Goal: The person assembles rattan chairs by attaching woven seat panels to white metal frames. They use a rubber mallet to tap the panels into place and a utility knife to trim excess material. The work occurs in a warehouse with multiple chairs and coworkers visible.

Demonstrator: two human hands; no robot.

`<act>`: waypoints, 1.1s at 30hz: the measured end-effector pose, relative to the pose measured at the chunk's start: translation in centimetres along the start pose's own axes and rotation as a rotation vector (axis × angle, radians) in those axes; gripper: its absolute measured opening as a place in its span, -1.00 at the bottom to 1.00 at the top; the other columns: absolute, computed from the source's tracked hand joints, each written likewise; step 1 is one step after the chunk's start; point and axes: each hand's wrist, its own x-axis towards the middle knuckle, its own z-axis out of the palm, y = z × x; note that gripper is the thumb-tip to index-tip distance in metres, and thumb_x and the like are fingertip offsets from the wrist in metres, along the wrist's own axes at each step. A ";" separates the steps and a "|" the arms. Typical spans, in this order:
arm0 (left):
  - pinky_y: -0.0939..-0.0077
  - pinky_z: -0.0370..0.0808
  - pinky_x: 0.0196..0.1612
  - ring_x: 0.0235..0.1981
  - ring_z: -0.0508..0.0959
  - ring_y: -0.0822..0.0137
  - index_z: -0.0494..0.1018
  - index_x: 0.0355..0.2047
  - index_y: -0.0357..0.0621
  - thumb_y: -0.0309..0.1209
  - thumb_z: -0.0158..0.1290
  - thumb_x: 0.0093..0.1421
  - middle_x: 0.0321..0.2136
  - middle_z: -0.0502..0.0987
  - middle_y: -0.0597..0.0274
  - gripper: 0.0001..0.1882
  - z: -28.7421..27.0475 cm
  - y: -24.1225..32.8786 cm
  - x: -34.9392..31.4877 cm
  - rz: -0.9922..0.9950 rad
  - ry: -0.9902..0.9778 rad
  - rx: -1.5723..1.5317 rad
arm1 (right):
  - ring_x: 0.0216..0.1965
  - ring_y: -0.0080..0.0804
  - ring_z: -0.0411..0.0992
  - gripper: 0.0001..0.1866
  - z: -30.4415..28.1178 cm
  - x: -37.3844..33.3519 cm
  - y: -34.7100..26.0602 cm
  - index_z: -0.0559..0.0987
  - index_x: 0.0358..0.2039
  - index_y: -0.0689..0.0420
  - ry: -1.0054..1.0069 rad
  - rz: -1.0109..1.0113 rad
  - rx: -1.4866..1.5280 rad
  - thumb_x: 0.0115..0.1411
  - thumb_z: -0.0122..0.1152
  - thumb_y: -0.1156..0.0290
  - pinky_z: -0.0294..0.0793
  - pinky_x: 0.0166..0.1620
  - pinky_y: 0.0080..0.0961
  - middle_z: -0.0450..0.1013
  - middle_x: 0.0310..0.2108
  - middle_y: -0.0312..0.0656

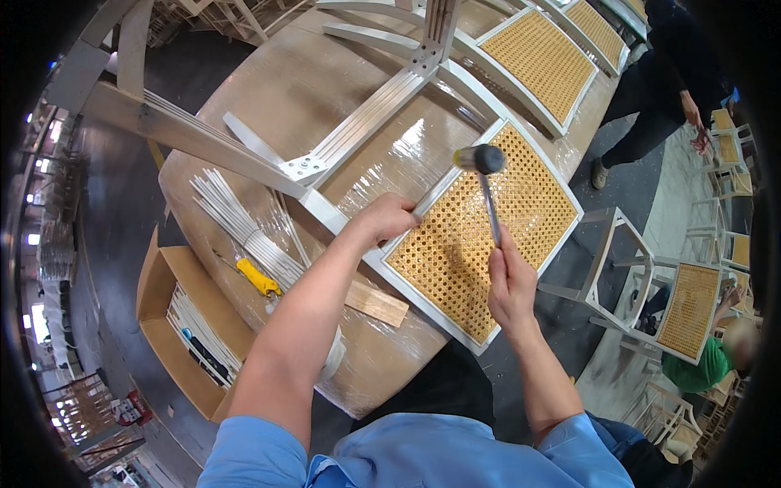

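Note:
My right hand (512,281) grips the metal handle of a mallet (491,210), whose dark head with a yellowish end is raised over a woven cane panel (455,260). The panel is set in a pale chair frame (435,319) lying on the table. At the panel's left edge, my left hand (384,220) rests on the frame with its fingers curled together. Whatever may be pinched in them is hidden. The chair's bare rails and legs (370,122) stretch away to the upper left.
On the plastic-covered table (382,366) lie thin white strips (252,232), a yellow-handled tool (259,276) and a wood block (376,303). An open carton (191,272) with more strips stands left. More cane-panelled chairs (541,65) lie beyond. Other people (700,366) are at the right.

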 end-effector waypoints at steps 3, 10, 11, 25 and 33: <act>0.35 0.56 -0.26 -0.24 0.62 0.34 0.60 0.07 -0.18 -0.33 0.20 0.31 -0.25 0.67 0.13 -0.64 1.3 1.7 -0.1 0.018 -0.036 0.010 | -0.47 -0.05 0.50 -0.56 0.5 -0.6 3.5 0.47 0.28 0.19 0.106 -0.268 -0.129 0.40 0.12 0.46 0.48 -0.31 -0.24 0.53 -0.41 0.05; 0.42 0.53 -0.02 -0.13 0.60 0.35 0.46 0.25 -0.18 -0.28 0.12 0.38 -0.09 0.65 0.15 -0.53 -0.7 1.6 -0.1 0.007 -0.199 -0.307 | -0.48 -0.48 0.42 -0.57 -2.8 -0.9 0.7 0.47 0.29 0.21 0.060 -0.039 0.052 0.42 0.07 0.50 0.43 -0.33 -0.51 0.46 -0.47 -0.16; 0.44 0.53 0.02 -0.11 0.61 0.34 0.42 0.29 -0.17 -0.28 0.10 0.40 -0.06 0.64 0.16 -0.50 -0.9 1.4 0.1 0.017 -0.247 -0.392 | -0.49 -0.54 0.39 -0.57 -3.2 -1.2 0.7 0.47 0.29 0.22 0.092 -0.040 0.108 0.43 0.07 0.50 0.41 -0.34 -0.54 0.44 -0.49 -0.19; 0.32 0.51 0.06 -0.09 0.63 0.26 0.54 0.13 -0.29 -0.27 0.16 0.33 -0.09 0.66 0.02 -0.56 3.0 3.6 5.2 0.085 0.017 -0.278 | -0.40 -0.56 0.45 -0.56 -6.8 -1.8 5.7 0.45 0.27 0.33 -0.018 0.039 -0.028 0.42 0.06 0.51 0.44 -0.27 -0.59 0.52 -0.34 -0.16; 0.43 0.48 -0.11 -0.25 0.55 0.41 0.53 0.04 -0.33 -0.30 0.08 0.40 -0.24 0.66 0.14 -0.64 2.3 2.5 2.4 0.116 -0.038 -0.230 | -0.25 -0.17 0.60 -0.58 -3.4 2.0 4.9 0.47 0.26 0.25 -0.229 -0.021 -0.077 0.41 0.09 0.49 0.55 -0.12 -0.40 0.59 -0.18 0.08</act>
